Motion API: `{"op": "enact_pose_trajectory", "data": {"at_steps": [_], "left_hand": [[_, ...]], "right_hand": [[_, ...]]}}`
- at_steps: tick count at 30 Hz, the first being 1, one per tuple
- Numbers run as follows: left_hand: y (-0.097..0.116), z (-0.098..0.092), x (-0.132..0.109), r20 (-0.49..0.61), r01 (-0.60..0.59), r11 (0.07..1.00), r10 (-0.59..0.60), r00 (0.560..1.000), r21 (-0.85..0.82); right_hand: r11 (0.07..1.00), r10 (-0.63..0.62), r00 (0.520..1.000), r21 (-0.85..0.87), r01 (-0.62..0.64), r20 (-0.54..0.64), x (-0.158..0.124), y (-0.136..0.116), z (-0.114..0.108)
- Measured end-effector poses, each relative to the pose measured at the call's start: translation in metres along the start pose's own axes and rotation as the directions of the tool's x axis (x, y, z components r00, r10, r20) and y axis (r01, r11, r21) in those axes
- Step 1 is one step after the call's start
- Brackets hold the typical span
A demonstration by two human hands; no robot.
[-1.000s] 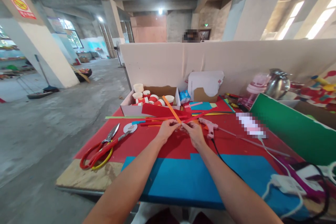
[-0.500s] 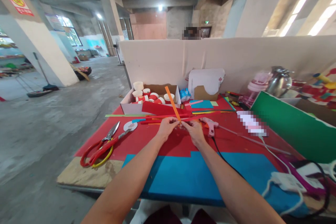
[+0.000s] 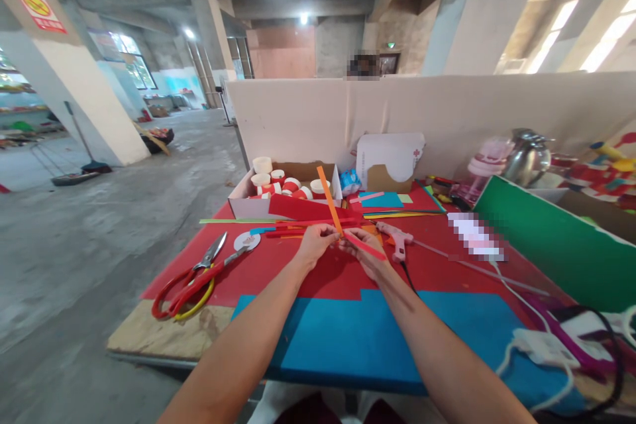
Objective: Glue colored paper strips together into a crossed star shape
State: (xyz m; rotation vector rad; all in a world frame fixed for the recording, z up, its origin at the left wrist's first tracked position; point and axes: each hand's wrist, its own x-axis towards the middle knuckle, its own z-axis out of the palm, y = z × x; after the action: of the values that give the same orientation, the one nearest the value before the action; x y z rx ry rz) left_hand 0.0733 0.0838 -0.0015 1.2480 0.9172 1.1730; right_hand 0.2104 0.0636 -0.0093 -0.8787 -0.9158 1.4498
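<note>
My left hand [image 3: 317,245] is closed, its thumb and fingers pinching the lower end of a flat orange strip [image 3: 328,197] that slants up and away. Right beside it, my right hand [image 3: 366,262] pinches a red strip [image 3: 366,246], which lies across the fingers and points down to the right. The two strips meet at the fingertips; whether they are joined there I cannot tell. Just right of the right hand rests a pink glue gun [image 3: 397,240] with a black cord. Beyond the hands, loose red and orange strips [image 3: 293,225] lie on the red sheet [image 3: 209,278].
Red-handled scissors [image 3: 191,278] and another long-handled tool [image 3: 213,278] lie at left. Behind stands a white box [image 3: 239,207] of red and white cups. A blue sheet [image 3: 318,338] covers the near edge. At right are a green box [image 3: 556,245], cables and a metal jug [image 3: 529,156].
The red strip has swung from behind my right hand to lie over its fingers, pointing down-right. The orange strip has tilted slightly; my left hand has barely moved.
</note>
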Motion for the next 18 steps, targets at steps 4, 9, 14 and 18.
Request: {"op": "enact_pose_trajectory", "data": {"at_steps": [4, 9, 14, 18], "left_hand": [[0.0017, -0.0003, -0.0013, 0.007, -0.004, 1.000, 0.004, 1.000, -0.005], [-0.0002, -0.0007, -0.0018, 0.011, 0.055, 0.998, -0.055, 0.998, 0.013], [-0.0023, -0.0001, -0.0011, -0.023, 0.103, 0.994, -0.103, 0.994, -0.028], [-0.0025, 0.0006, 0.0005, -0.045, 0.079, 0.997, -0.080, 0.996, -0.026]], "right_hand": [[1.000, -0.008, 1.000, -0.018, 0.008, -0.021, -0.0005, -0.0016, 0.0026], [0.999, 0.008, 0.997, -0.031, -0.010, -0.072, -0.0011, -0.0008, 0.0037], [0.999, -0.017, 0.997, -0.052, 0.013, -0.077, -0.0012, 0.0004, 0.0042], [0.992, -0.072, 0.991, -0.111, 0.059, -0.114, -0.0009, -0.0001, 0.0050]]}}
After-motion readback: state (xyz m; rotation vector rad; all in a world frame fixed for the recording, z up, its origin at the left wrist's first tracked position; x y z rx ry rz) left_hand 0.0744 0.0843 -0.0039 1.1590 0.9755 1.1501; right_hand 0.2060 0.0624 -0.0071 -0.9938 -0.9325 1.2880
